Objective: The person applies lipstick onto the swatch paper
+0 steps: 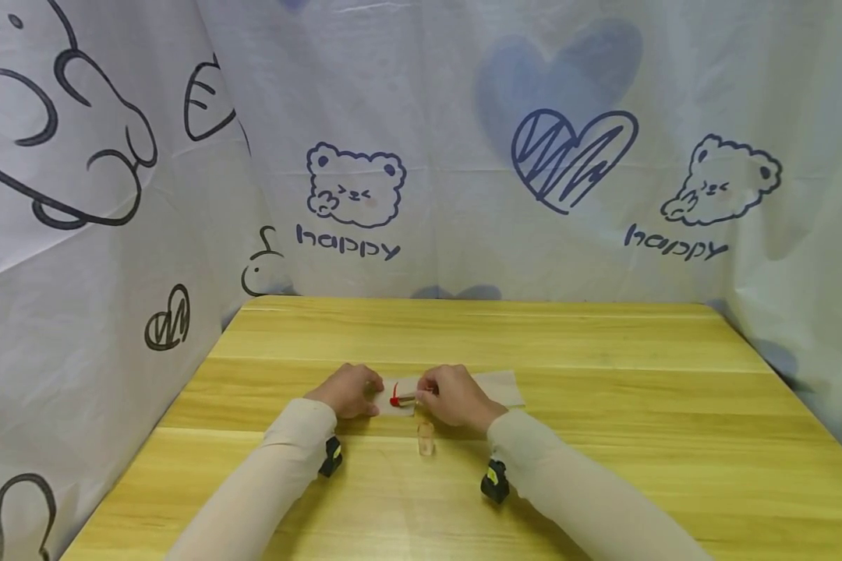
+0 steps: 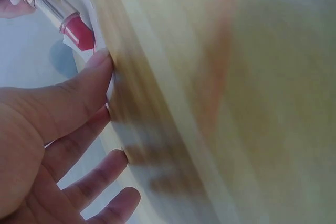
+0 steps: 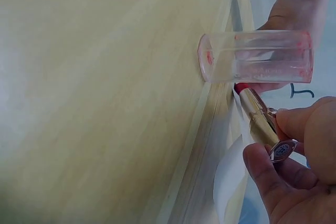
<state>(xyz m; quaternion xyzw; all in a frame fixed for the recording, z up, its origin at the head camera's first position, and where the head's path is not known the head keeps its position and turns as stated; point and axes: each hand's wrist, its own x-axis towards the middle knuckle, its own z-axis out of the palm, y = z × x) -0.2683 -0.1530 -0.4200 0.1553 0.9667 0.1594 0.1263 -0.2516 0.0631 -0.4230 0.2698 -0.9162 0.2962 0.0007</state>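
My right hand [image 1: 456,397] grips a lipstick [image 3: 258,118] by its gold base, between thumb and fingers. Its red tip [image 2: 79,34] touches a strip of white paper [image 1: 500,386], where a short red mark [image 1: 395,387] shows. At the left end of that strip, my left hand [image 1: 349,392] presses the paper with its thumb tip, the other fingers spread loosely below the thumb in the left wrist view. A clear lipstick cap [image 1: 426,439] stands on the table just in front of the paper; red smears show on it in the right wrist view [image 3: 273,56].
The wooden table [image 1: 603,467] has its far edge along a white curtain [image 1: 449,234] printed with bears and hearts. Another curtain side [image 1: 112,234] runs along the left. A black wrist camera [image 1: 494,481] sits under the right cuff, and another [image 1: 331,456] under the left.
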